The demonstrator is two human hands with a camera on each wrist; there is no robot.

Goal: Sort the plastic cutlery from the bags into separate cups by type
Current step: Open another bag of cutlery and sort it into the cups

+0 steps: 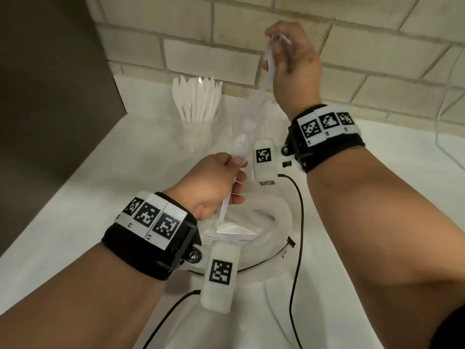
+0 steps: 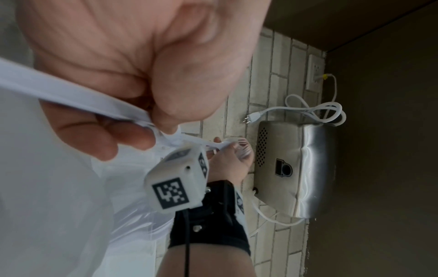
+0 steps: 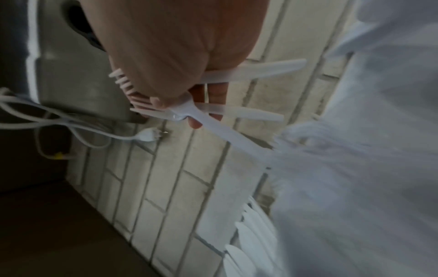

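My left hand (image 1: 234,172) grips a white plastic spoon (image 1: 240,147) by its handle, bowl up, above a clear plastic bag (image 1: 274,222) that holds more white cutlery (image 1: 234,231). Raised by the brick wall, my right hand (image 1: 284,51) holds a mixed bunch: forks (image 3: 170,114) and knives (image 3: 255,71), with one fork (image 1: 269,71) hanging down towards the cups. A clear cup of knives (image 1: 196,107) stands at the back left. To its right are blurred clear cups (image 1: 251,122), partly hidden by my right wrist. The spoon handle (image 2: 71,93) crosses my left palm.
The white counter (image 1: 100,197) ends at a dark cabinet side (image 1: 50,84) on the left and a brick wall (image 1: 377,71) behind. Black cables (image 1: 298,210) run from the wrist cameras. A metal appliance (image 2: 291,168) with a white cord and plug (image 2: 308,110) is mounted on the wall.
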